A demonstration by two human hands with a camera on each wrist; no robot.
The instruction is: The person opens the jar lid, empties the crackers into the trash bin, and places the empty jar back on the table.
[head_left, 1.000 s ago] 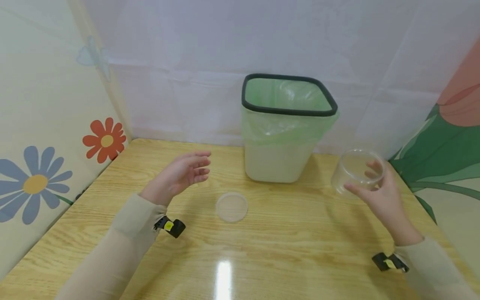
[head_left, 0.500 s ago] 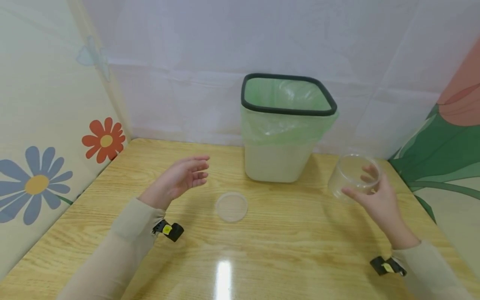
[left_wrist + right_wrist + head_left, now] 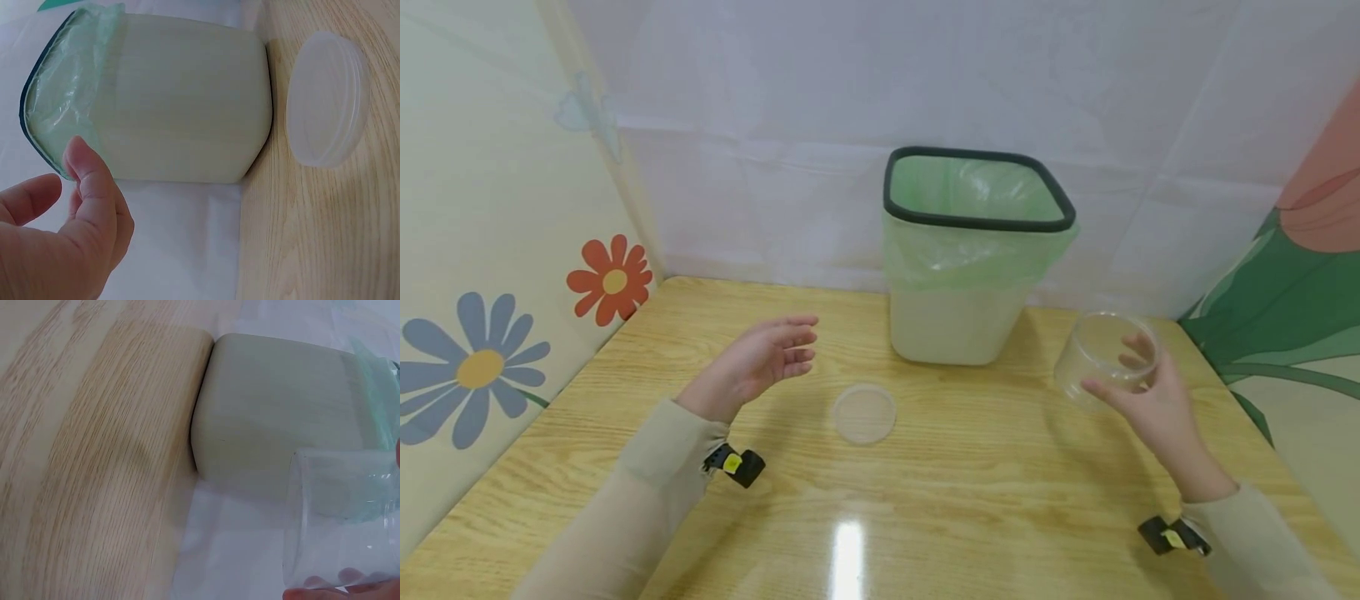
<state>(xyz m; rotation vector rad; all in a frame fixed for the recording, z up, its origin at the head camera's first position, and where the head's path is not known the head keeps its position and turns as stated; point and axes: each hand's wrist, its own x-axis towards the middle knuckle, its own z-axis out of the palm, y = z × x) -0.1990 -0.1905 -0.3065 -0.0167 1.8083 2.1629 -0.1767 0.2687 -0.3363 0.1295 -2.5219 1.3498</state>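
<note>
My right hand [image 3: 1157,400] grips a clear plastic jar [image 3: 1086,367] round its side, thumb toward me and fingers behind it. The jar is held above the table, right of the bin; in the right wrist view the see-through jar [image 3: 337,519] appears with fingertips along its wall. My left hand [image 3: 756,362] hovers over the table with loosely curved fingers and holds nothing; the left wrist view shows the left hand [image 3: 81,231] apart from everything. Nearest to it lies a round translucent lid [image 3: 864,414], flat on the wood; the lid [image 3: 325,100] shows its rim in the left wrist view.
A cream bin [image 3: 951,321] with a dark rim and a green plastic liner [image 3: 977,258] stands at the back of the wooden table [image 3: 970,508]. A white cloth [image 3: 760,192] hangs behind. Flower-patterned panels [image 3: 467,208] border the sides.
My right hand has moved slightly left and toward me with the jar. The left hand has sunk a little toward me. Lid and bin stay put.
</note>
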